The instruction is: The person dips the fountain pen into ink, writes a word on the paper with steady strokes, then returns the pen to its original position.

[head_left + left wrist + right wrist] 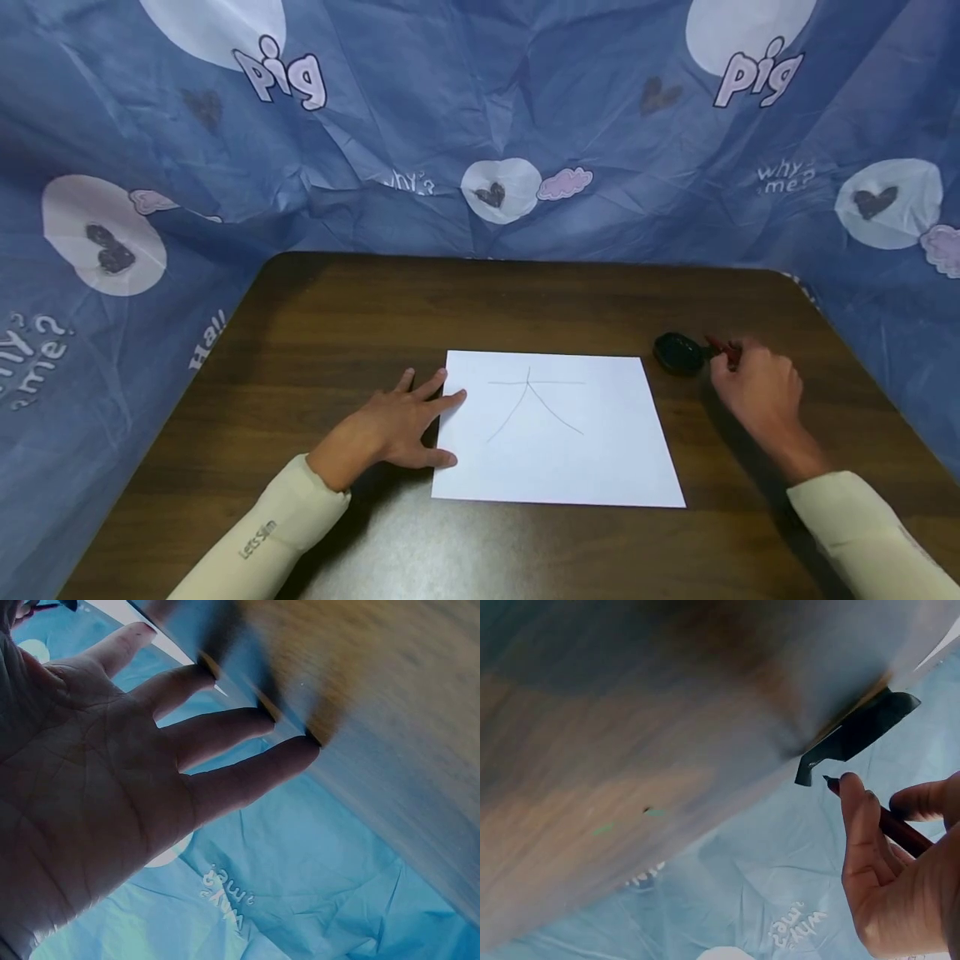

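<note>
A white sheet of paper (615,467) lies on the table, bearing thin dark lines: a crossbar, a short upright and two strokes spreading downward. My left hand (397,421) rests at its left edge, fingers spread and straight, with thumb and index fingertips on the paper. To the right of the sheet, my right hand (759,387) holds a dark red pen (906,834) between thumb and fingers. The pen's dark pointed tip is beside a dark, glossy, rounded object (677,354). In the right wrist view this black object (866,727) shows a notched end near the tip; its kind is unclear.
The brown wooden table (360,308) has rounded far corners. Blue printed cloth (420,100) hangs behind it and along both sides.
</note>
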Demonstrator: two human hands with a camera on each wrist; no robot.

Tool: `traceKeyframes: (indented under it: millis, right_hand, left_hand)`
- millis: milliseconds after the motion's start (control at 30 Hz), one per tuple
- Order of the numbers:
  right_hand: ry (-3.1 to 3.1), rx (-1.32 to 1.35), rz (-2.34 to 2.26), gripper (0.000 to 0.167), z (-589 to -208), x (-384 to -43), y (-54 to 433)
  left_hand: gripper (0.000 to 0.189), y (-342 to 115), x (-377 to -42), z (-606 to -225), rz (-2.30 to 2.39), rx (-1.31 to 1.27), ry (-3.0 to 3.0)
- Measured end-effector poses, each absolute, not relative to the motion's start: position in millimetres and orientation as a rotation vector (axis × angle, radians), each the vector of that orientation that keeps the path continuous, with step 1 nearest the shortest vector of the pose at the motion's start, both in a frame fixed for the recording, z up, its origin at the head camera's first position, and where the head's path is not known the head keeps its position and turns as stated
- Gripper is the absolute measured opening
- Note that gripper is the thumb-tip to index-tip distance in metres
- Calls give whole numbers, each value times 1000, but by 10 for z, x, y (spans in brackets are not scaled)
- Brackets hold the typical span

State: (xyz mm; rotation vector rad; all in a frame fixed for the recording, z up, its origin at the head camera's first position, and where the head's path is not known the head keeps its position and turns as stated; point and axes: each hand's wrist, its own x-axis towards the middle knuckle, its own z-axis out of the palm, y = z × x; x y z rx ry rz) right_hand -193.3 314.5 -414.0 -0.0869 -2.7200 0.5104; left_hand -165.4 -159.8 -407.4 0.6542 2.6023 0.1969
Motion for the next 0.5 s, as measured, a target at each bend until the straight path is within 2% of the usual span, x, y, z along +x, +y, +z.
traceKeyframes:
  millis: [500]
  right_hand:
    - [-2909,-119,433,36,-4206,-1926,3145]
  left_hand:
    - [86,-1608,-1650,-4081,191,658,2616]
